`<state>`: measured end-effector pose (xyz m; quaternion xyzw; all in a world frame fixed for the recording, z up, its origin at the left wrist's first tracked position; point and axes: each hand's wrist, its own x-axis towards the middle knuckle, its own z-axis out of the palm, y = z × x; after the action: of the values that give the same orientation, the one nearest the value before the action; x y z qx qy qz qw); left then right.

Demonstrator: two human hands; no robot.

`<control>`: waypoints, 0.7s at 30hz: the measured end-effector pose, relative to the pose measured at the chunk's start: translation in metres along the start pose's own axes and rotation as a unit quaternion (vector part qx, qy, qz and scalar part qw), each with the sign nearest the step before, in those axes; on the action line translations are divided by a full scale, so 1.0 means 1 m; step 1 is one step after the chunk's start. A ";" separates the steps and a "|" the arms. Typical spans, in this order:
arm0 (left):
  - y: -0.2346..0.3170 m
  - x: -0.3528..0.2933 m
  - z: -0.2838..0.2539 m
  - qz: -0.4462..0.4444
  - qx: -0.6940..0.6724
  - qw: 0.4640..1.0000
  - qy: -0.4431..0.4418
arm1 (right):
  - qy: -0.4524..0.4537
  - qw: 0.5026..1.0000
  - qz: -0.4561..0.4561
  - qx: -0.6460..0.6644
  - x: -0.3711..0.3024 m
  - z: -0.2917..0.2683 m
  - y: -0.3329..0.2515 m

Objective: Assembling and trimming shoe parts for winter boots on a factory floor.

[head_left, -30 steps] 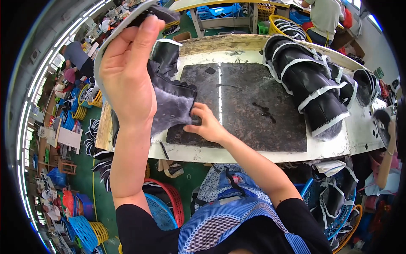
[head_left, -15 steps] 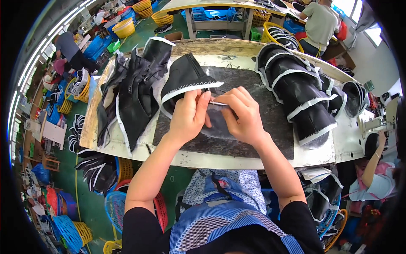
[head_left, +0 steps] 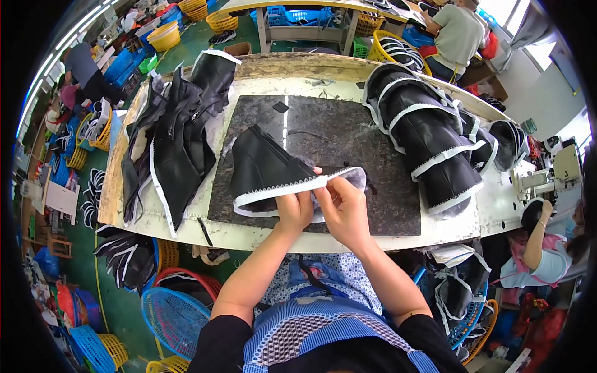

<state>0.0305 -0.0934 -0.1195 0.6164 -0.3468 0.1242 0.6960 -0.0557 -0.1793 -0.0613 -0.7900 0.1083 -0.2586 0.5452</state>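
Head view: the left hand (head_left: 295, 211) and right hand (head_left: 343, 209) both pinch the white edge (head_left: 280, 190) of a black upper (head_left: 261, 166), close together. The upper is over the left half of the board (head_left: 379, 155); whether it touches is unclear. The step looks like handling that edge; the next move seemingly calls for a steady two-sided pinch. Left of the board lie loose pieces (head_left: 189, 130); right of it, stacked uppers (head_left: 435, 149).

The left hand (head_left: 293, 210) is now down from its raised spot, and the right hand (head_left: 342, 208) sits just beside it, pinching the white edge (head_left: 280, 190) of the black boot piece (head_left: 262, 165)
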 end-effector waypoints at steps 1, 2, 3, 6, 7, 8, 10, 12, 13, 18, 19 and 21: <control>0.000 -0.003 0.000 -0.003 -0.004 1.000 0.003 | -0.006 0.995 0.072 0.063 -0.001 0.005 0.002; -0.001 -0.003 0.000 0.008 0.002 1.000 0.013 | 0.010 0.989 0.106 0.105 -0.003 0.006 0.002; -0.002 -0.004 -0.002 0.018 0.009 1.000 0.022 | 0.027 0.979 0.140 0.147 -0.004 0.007 -0.001; 0.000 -0.004 -0.003 0.014 0.009 1.000 0.012 | -0.003 0.969 0.162 0.187 -0.007 0.005 0.010; 0.002 -0.005 -0.004 0.012 0.007 1.000 0.011 | -0.040 0.937 0.206 0.278 -0.007 0.005 0.010; 0.005 -0.007 -0.004 -0.016 -0.015 1.000 0.013 | -0.041 0.912 0.245 0.325 -0.007 0.005 0.006; 0.009 -0.007 -0.005 -0.045 -0.037 0.998 0.014 | -0.058 0.899 0.264 0.345 -0.006 0.005 0.012; 0.011 -0.007 -0.007 -0.037 -0.034 0.999 0.018 | -0.076 0.884 0.281 0.367 -0.003 0.002 0.014; 0.011 -0.008 -0.010 -0.039 -0.034 0.999 0.015 | -0.089 0.867 0.313 0.377 -0.001 0.000 0.014; 0.009 -0.004 -0.022 -0.001 0.013 0.999 -0.050 | -0.010 0.931 0.231 0.281 -0.005 0.006 0.014; 0.010 -0.003 -0.022 0.000 0.030 0.997 -0.064 | -0.010 0.931 0.232 0.282 -0.007 0.009 0.011; 0.010 -0.005 -0.018 0.001 0.017 0.999 -0.043 | 0.075 0.966 0.107 0.225 -0.009 0.013 0.007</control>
<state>0.0272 -0.0731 -0.1147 0.6326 -0.3746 0.1041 0.6698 -0.0555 -0.1677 -0.0743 -0.6092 0.1714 -0.2747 0.7239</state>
